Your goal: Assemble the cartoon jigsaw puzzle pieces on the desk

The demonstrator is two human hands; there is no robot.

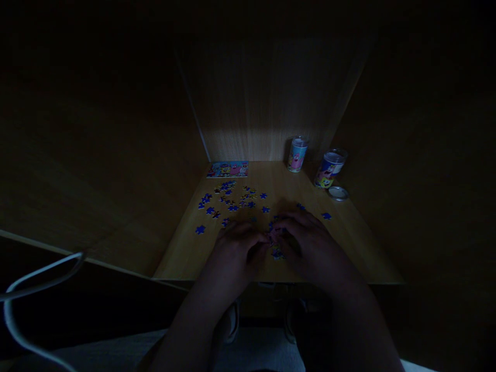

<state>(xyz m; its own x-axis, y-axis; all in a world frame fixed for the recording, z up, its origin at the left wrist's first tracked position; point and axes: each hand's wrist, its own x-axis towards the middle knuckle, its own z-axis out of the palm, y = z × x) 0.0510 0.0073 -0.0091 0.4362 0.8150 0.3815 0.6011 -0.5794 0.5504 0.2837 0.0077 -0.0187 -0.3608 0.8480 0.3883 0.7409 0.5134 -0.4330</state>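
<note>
In the head view, a small puzzle cluster (pixel 275 237) lay near the front edge of the wooden tabletop (pixel 360 253), between the left hand (pixel 237 244) and the right hand (pixel 308 238). Its visible long axis ran roughly front to back, from the person toward the back panel (pixel 267 103); no printed top could be made out in the dimness. The left thumb and index finger met at its left side, the right fingers curled over its right; whether either pinched it, I could not tell. Loose pieces (pixel 233 208) were scattered beyond the left hand. A picture card (pixel 228 169) lay lengthwise left to right behind them; 2 upright cans (pixel 296 157) and 1 round lid (pixel 338 194) sat at the back right.
</note>
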